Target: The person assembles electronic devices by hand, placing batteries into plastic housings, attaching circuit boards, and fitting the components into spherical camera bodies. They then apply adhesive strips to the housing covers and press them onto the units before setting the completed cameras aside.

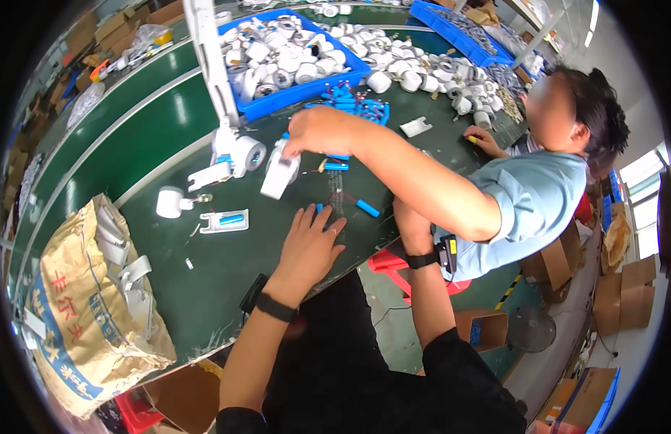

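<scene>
Mostly free run over bare table (220, 289), from left hand (314, 242) leftward to sack (97, 311). Between the hands, a blue cell (366, 208) in the way. Co-worker's forearm (415, 173) crosses ahead of right hand (412, 226); farther out, post (209, 61) and bin (278, 105) block.

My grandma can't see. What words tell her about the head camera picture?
A co-worker's hand holds a white plastic part over a green table. The wearer's left hand lies spread there near blue tubes; their right hand is partly hidden behind the co-worker's arm. Beyond sits a blue bin of white parts.
</scene>
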A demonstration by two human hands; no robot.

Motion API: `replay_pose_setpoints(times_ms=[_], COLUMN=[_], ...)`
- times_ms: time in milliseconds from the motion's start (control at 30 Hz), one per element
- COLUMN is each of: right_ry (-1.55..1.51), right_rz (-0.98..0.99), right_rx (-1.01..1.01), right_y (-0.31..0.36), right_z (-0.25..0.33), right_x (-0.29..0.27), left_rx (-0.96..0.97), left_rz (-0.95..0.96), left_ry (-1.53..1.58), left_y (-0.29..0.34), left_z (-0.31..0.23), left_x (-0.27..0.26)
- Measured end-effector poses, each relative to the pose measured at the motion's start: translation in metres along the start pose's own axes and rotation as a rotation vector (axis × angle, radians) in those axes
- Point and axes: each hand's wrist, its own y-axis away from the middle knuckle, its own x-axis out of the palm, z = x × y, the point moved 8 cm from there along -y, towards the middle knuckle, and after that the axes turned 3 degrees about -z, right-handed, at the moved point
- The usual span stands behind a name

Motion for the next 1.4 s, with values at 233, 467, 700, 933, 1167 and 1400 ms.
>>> replay_pose_setpoints(times_ms=[233, 467, 700, 933, 1167, 1400], right_ry=[-1.082, -1.079, -1.108, -1.152, -1.212, -1.241], right_rz=[0.028, 0.116, 0.144, 0.203, 0.16, 0.006], right_rx=[0.25, 0.264, 0.256, 0.262, 0.298, 0.199], right_y=[-0.007, -0.004, -0.003, 0.003, 0.002, -0.017], right_z=[-0.02, 0.011, 0.009, 0.012, 0.013, 0.028], right_x=[-0.11, -0.084, -0.088, -0.089, -0.102, -0.142], left_rx=[-0.114, -0.447, -0.385, -0.138, -0.36, -0.335], left_rz=[-0.071, -0.453, -0.396, -0.33, -0.245, -0.425], left_ry=[0.179, 0.125, 0.061, 0.16, 0.147, 0.056], left_y=[0.056, 0.097, 0.052, 0.005, -0.008, 0.006], left_z=[0.027, 0.062, 0.13, 0.132, 0.149, 0.157], left_x=[-0.044, -0.123, -0.124, -0.097, -0.085, -0.104])
